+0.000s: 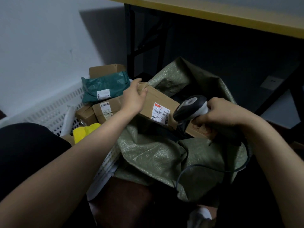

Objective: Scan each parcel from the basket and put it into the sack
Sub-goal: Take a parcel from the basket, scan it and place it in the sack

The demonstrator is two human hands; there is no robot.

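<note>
My left hand [134, 96] grips the far end of a long brown cardboard parcel [158, 102] that lies across the open mouth of the green woven sack [158, 155]. A white shipping label [161, 115] faces up on the parcel. My right hand [220, 113] holds a black and grey barcode scanner [191, 107], its head just right of the label. The white perforated basket [54, 111] at left holds a green poly mailer [105, 87], brown boxes [105, 110] and a yellow bag [85, 131].
The scanner's cable [213, 168] loops down over the sack at right. A table with a yellow edge [213, 15] and black legs stands behind the sack. A pale wall rises behind the basket. A dark brown stool [121, 201] sits at the bottom.
</note>
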